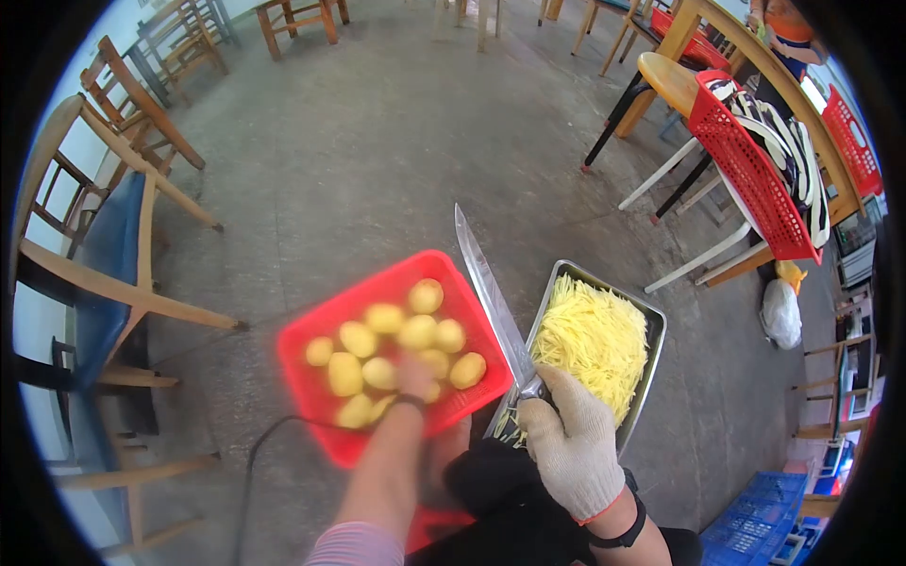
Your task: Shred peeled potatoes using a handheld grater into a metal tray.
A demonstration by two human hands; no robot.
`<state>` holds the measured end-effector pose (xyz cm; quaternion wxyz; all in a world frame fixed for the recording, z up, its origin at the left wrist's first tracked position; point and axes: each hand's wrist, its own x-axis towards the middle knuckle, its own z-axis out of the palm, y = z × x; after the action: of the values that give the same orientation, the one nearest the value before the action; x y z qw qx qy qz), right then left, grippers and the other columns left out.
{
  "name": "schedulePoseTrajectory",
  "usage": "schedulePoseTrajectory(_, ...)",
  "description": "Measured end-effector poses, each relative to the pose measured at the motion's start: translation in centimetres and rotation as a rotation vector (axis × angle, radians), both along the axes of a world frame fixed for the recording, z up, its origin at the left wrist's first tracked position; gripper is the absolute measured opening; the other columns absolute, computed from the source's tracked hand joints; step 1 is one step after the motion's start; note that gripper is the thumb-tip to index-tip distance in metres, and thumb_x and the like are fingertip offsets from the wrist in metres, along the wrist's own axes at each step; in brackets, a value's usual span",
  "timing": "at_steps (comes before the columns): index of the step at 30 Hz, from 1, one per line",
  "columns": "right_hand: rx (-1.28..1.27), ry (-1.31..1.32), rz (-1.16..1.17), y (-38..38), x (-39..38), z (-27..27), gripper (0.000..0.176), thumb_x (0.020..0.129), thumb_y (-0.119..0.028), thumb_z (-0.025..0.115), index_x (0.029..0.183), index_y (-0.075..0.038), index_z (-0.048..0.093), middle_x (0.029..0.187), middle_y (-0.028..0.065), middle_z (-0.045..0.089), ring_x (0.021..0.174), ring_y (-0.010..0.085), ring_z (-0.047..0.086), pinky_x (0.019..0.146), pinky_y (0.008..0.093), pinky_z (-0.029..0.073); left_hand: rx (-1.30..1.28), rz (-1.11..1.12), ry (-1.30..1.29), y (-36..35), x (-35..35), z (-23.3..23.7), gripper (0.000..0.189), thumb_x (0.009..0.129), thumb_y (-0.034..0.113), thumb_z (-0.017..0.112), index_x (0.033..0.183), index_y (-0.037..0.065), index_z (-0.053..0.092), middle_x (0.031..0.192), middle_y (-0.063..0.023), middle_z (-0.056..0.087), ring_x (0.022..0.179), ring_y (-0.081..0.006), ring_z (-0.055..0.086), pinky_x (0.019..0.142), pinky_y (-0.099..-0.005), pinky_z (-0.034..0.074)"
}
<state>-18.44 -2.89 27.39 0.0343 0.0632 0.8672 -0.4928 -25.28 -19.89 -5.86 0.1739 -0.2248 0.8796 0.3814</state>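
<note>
A red basket (316, 387) holds several peeled potatoes (345, 374). My left hand (415, 379), bare and blurred, reaches in among them; its fingers are smeared and partly hidden, so its grip does not show. In a white knitted glove, my right hand (576, 448) is closed round the handle of a large knife (495, 302), whose blade points up and away between the basket and a metal tray. The metal tray (658, 330), on the right, carries a heap of thin yellow shreds (593, 335).
Wooden chairs with blue seats (111, 255) stand on the left. At the upper right, a red basket of sliced eggplant (755, 174) rests on a stool beside a table, with a person (791, 33) behind. A blue crate (755, 519) is at the lower right. A cable (250, 472) runs near the potato basket.
</note>
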Motion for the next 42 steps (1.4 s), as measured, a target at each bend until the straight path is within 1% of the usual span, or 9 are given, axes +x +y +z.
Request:
schedulePoseTrajectory(6, -0.026, -0.005, -0.014, 0.3, 0.0, -0.4, 0.031, 0.081, -0.008, 0.063, 0.108, 0.007, 0.058, 0.084, 0.0235, 0.062, 0.078, 0.0356, 0.065, 0.068, 0.0367, 0.05, -0.066, 0.018, -0.035, 1.4, -0.5, 1.2, 0.058, 0.057, 0.036, 0.079, 0.1, 0.003, 0.057, 0.103, -0.0171, 0.06, 0.098, -0.0317, 0.061, 0.081, -0.043, 0.05)
schedulePoseTrajectory(12, 0.0, 0.03, -0.022, 0.3, 0.1, -0.4, 0.03, 0.081, -0.008, 0.063, 0.107, 0.006, 0.058, 0.085, 0.0237, 0.062, 0.08, 0.0361, 0.065, 0.069, 0.0371, 0.05, -0.145, -0.297, -0.176, -0.3, -0.9, -0.5, 0.059, 0.057, 0.037, 0.08, 0.101, 0.001, 0.062, 0.1, -0.0147, 0.062, 0.094, -0.0282, 0.062, 0.077, -0.0412, 0.051)
schedulePoseTrajectory(15, 0.014, 0.022, -0.046, 0.3, 0.2, -0.5, 0.03, 0.082, -0.01, 0.062, 0.107, 0.005, 0.058, 0.085, 0.0239, 0.063, 0.081, 0.0363, 0.065, 0.069, 0.0379, 0.051, 0.528, 0.08, 0.063, -1.5, 1.3, -0.2, 0.042, 0.071, 0.031, 0.074, 0.099, 0.002, 0.061, 0.082, -0.003, 0.062, 0.085, -0.0137, 0.06, 0.066, -0.0312, 0.048)
schedulePoseTrajectory(18, 0.023, -0.025, -0.065, 0.5, 0.3, -1.4, 0.029, 0.083, -0.013, 0.061, 0.107, 0.002, 0.059, 0.086, 0.0238, 0.064, 0.083, 0.0365, 0.064, 0.071, 0.0391, 0.051, 0.982, 0.247, -0.001, -3.3, 3.1, 7.7, 0.033, 0.078, 0.027, 0.068, 0.103, 0.007, 0.061, 0.09, -0.002, 0.063, 0.086, -0.0129, 0.06, 0.066, -0.0297, 0.046)
schedulePoseTrajectory(22, 0.215, 0.04, 0.021, 0.5, 0.6, -1.4, 0.03, 0.083, -0.019, 0.06, 0.107, 0.0, 0.06, 0.087, 0.0233, 0.064, 0.084, 0.0374, 0.064, 0.074, 0.0406, 0.05, 1.453, 0.293, 0.015, -6.4, 5.2, 12.5, 0.032, 0.083, 0.023, 0.063, 0.112, 0.011, 0.057, 0.104, -0.0033, 0.063, 0.094, -0.0158, 0.06, 0.07, -0.033, 0.047)
schedulePoseTrajectory(26, 0.356, -0.086, 0.181, -1.1, 1.1, 0.1, 0.031, 0.083, -0.021, 0.059, 0.108, -0.003, 0.057, 0.088, 0.0214, 0.065, 0.084, 0.0384, 0.063, 0.075, 0.0417, 0.05, 1.431, 0.277, 0.145, -8.8, 7.7, 16.5, 0.035, 0.082, 0.013, 0.064, 0.116, 0.009, 0.055, 0.105, -0.005, 0.063, 0.093, -0.0163, 0.061, 0.068, -0.0308, 0.051)
schedulePoseTrajectory(32, 0.781, 0.131, 0.51, -5.9, 3.6, 0.0, 0.011, 0.08, -0.015, 0.055, 0.086, -0.006, 0.052, 0.072, 0.015, 0.061, 0.075, 0.0282, 0.066, 0.061, 0.0451, 0.052, 1.24, 0.278, 0.299, -10.4, 11.0, 20.1, 0.038, 0.074, -0.002, 0.068, 0.11, 0.001, 0.055, 0.102, -0.0073, 0.063, 0.09, -0.0157, 0.062, 0.073, -0.0271, 0.052)
schedulePoseTrajectory(34, 0.874, 0.255, 0.624, -7.4, 4.8, -0.2, 0.014, 0.079, -0.017, 0.057, 0.088, -0.006, 0.053, 0.075, 0.0109, 0.06, 0.072, 0.0262, 0.065, 0.058, 0.0412, 0.052, 0.917, 0.219, 0.404, -10.6, 11.9, 21.0, 0.038, 0.075, -0.002, 0.069, 0.11, 0.0, 0.055, 0.1, -0.0069, 0.063, 0.089, -0.015, 0.063, 0.074, -0.0284, 0.052)
schedulePoseTrajectory(42, 0.97, 0.363, 0.64, -9.9, 6.5, -1.2, 0.016, 0.079, -0.019, 0.057, 0.088, -0.006, 0.054, 0.077, 0.01, 0.058, 0.07, 0.0253, 0.063, 0.055, 0.0375, 0.052, 1.076, 0.256, 0.432, -11.6, 13.9, 22.7, 0.032, 0.077, 0.002, 0.068, 0.107, 0.0, 0.056, 0.096, -0.0063, 0.064, 0.082, -0.0129, 0.062, 0.068, -0.0275, 0.051)
